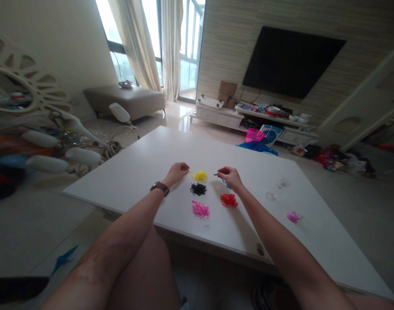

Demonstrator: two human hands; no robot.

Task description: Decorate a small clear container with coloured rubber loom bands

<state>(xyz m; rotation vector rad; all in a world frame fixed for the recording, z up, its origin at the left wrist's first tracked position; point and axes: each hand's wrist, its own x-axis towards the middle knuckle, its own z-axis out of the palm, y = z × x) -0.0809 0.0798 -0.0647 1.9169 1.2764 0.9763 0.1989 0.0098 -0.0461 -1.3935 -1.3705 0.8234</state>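
Note:
My left hand [178,173], with a dark watch on its wrist, is closed in a pinch just left of a yellow pile of small thin bands or strips [200,175]. Whatever it pinches is too small to name. Between the fingertips of my right hand [231,177] is a short blue strip [215,175]. More blue strips [228,187] lie beneath that hand, partly hidden by it. A black pile [198,189] sits below the yellow one, and a pink pile [200,209] lies closer to me. Under my right forearm's left side rests a red pile [229,200].
All the piles lie on a white table [139,159]. To the right are clear small containers [271,196] and a pink object [294,216]. Beyond the table stand a pink basket [254,135] and a TV cabinet [216,116]. A lamp-like fixture [83,156] is at left.

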